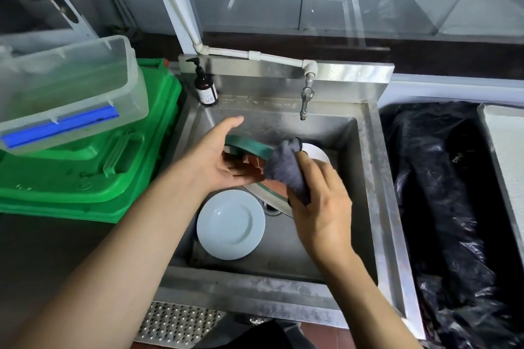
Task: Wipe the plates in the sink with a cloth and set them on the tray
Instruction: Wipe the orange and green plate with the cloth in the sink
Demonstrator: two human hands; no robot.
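Observation:
Over the steel sink (381, 184) my left hand (212, 156) holds a green-rimmed plate (249, 147) with a reddish inside, tilted, fingers curled under it and thumb raised above the rim. My right hand (320, 210) grips a grey cloth (285, 166) and presses it against that plate's right edge. On the sink floor lies a white plate (231, 224) at the front left. A second green-rimmed plate (273, 194) lies partly hidden under my hands. Behind the cloth another white plate (317, 151) shows. Stacked green trays (85, 181) sit left of the sink.
A clear plastic box (71, 85) with a blue clip rests on the green trays. A brown soap pump bottle (205, 88) stands at the sink's back left corner, and the tap (306, 99) hangs over the back. A bin lined with a black bag (442, 184) is on the right.

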